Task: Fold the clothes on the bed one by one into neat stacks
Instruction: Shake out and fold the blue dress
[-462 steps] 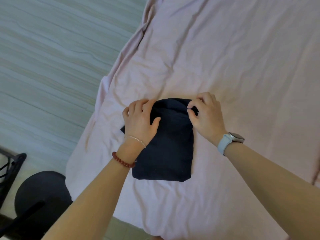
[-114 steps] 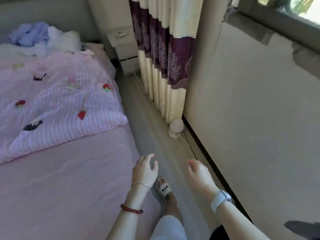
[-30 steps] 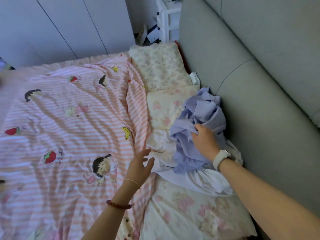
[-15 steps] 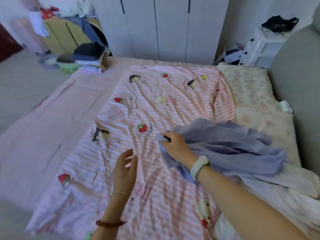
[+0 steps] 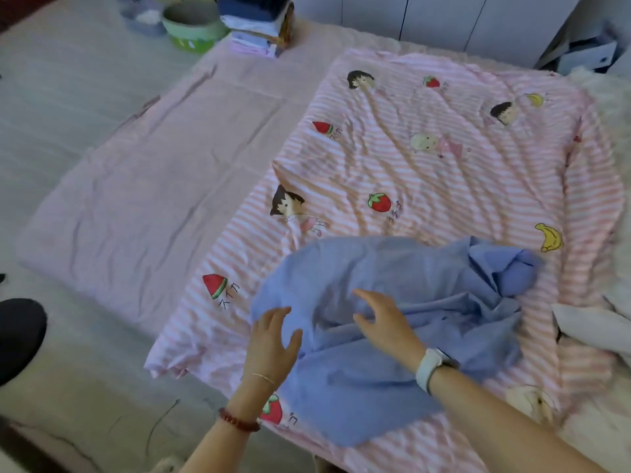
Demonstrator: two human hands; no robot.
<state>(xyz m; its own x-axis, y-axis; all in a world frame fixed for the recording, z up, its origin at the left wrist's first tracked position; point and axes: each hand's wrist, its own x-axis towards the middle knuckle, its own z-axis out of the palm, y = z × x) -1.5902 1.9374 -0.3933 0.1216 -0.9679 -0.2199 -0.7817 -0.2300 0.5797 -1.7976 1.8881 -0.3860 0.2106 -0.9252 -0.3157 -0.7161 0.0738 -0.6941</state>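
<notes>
A crumpled blue garment (image 5: 392, 319), half a second ago being dragged by the right hand (image 5: 386, 322), is now being left lying on the striped quilt (image 5: 444, 165) at lower centre. Both grips are released, the left hand (image 5: 273, 343) spread at its edge; flattening is judged next.

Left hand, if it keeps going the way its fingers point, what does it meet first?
Probably the blue garment: the left hand points up and slightly right, toward its near edge, though its height above the cloth is unclear.
</notes>
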